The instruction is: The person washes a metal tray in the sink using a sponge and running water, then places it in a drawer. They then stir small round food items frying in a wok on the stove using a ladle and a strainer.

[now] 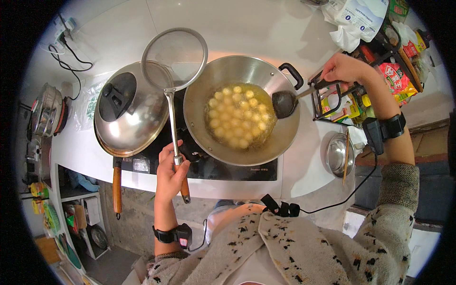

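Observation:
My left hand [170, 171] grips the wooden handle of a fine-mesh skimmer strainer [174, 57], whose round mesh is raised over the edge of a domed steel lid. In my right hand [343, 71] is the handle of a dark ladle [284, 104]. Its bowl rests at, or just over, the inner right side of a large steel wok [228, 76]. Several pale yellow balls [237, 117] lie in bubbling oil in the wok's bottom. The steel lid [133, 124], with a black knob, covers a pan with a wooden handle [117, 185] on the left.
The wok stands on a black induction cooktop [231, 174]. To the right, a black rack [320, 103] holds seasoning packets and bottles. A steel bowl [336, 155] with chopsticks [346, 156] across it sits near the counter edge. Power cords [73, 67] hang on the left wall.

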The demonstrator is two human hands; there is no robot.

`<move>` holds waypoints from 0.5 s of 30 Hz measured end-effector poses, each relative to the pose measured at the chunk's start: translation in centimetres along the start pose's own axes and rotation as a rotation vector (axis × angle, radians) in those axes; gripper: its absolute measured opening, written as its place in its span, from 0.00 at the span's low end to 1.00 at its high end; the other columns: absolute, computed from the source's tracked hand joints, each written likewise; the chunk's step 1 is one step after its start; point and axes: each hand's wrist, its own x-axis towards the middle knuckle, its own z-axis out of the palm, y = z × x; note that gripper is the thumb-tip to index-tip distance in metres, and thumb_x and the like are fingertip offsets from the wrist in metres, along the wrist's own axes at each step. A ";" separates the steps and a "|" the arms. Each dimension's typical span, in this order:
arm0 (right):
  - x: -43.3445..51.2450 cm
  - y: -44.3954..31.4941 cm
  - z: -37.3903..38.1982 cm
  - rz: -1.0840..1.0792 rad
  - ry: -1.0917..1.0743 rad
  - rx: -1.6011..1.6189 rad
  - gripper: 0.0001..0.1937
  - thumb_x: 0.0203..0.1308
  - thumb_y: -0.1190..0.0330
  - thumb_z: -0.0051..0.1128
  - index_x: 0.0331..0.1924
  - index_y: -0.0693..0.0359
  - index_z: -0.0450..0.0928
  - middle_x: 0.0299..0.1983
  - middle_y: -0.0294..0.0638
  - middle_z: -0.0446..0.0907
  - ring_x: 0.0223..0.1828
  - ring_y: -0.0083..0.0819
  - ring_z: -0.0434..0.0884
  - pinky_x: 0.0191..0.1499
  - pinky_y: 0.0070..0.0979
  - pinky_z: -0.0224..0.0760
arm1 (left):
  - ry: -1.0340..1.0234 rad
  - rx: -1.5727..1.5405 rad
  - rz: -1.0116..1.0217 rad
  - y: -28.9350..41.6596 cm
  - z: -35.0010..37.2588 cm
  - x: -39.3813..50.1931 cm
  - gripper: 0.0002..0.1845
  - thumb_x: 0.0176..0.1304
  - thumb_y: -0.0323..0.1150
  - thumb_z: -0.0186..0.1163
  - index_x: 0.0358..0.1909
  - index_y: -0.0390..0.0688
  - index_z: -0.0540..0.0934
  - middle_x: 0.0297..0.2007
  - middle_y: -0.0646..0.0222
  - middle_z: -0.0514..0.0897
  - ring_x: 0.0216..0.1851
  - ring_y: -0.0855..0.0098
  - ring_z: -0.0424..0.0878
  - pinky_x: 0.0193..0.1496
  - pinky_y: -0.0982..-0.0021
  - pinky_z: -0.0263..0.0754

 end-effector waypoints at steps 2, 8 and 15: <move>-0.2 0.7 0.9 0.062 -0.070 0.059 0.08 0.51 0.71 0.52 0.32 0.64 0.80 0.18 0.34 0.76 0.09 0.18 0.67 0.11 0.15 0.58 | -0.005 0.005 0.017 0.0 0.0 0.0 0.04 0.50 0.27 0.58 0.27 0.38 0.74 0.53 0.58 0.72 0.48 0.64 0.68 0.50 0.69 0.62; -2.9 3.3 5.5 0.069 -0.264 0.351 0.10 0.52 0.70 0.54 0.39 0.63 0.77 0.21 0.38 0.79 0.10 0.16 0.66 0.12 0.14 0.55 | -0.005 -0.031 -0.009 0.0 -0.2 -0.1 0.05 0.49 0.28 0.59 0.28 0.38 0.75 0.52 0.57 0.73 0.51 0.61 0.69 0.52 0.66 0.63; -7.3 2.1 12.5 -0.032 -0.324 0.611 0.16 0.52 0.74 0.55 0.47 0.60 0.73 0.23 0.36 0.76 0.13 0.16 0.63 0.14 0.14 0.52 | -0.010 -0.061 -0.050 0.5 -0.4 -0.1 0.06 0.48 0.27 0.59 0.28 0.37 0.75 0.50 0.57 0.74 0.48 0.63 0.73 0.50 0.68 0.66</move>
